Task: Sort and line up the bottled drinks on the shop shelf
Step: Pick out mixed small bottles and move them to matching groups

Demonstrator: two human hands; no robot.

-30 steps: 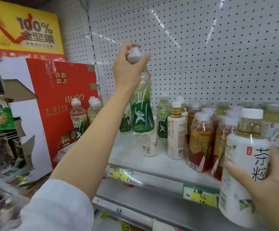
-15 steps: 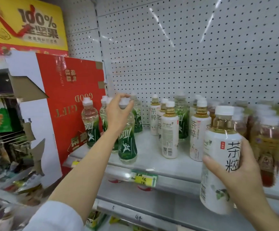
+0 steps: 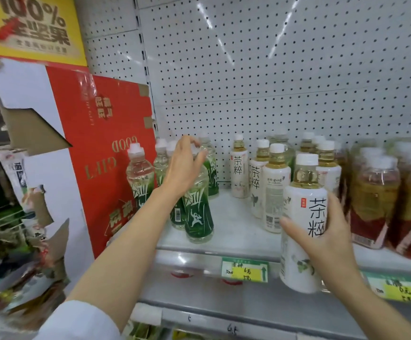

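The left hand (image 3: 183, 165) is up by the top of a green bottle (image 3: 198, 212) that stands upright near the front edge of the shelf (image 3: 236, 231). Its fingers look loose and a little spread, and it covers the cap, so I cannot tell if it is touching the bottle or just in front of it. More green bottles (image 3: 139, 177) stand just beside and behind this one, close to a big red box (image 3: 106, 153) on the left. The right hand (image 3: 327, 239) grips a big white bottle (image 3: 302, 217) with a white cap and black writing on it. The thumb and fingers wrap around its middle. This bottle is upright, out in front of the shelf edge, and it hides part of the price rail. Behind it on the shelf stand more white bottles (image 3: 275, 190) of the same kind, close together in the middle. To the right of them are brown bottles (image 3: 373, 200) with red and gold labels, packed tight. A green and yellow price tag (image 3: 245, 269) sits on the front of the shelf between the two hands. The wall (image 3: 273, 69) behind the bottles is white with many small holes. A white sleeve (image 3: 76, 322) shows on the left arm.
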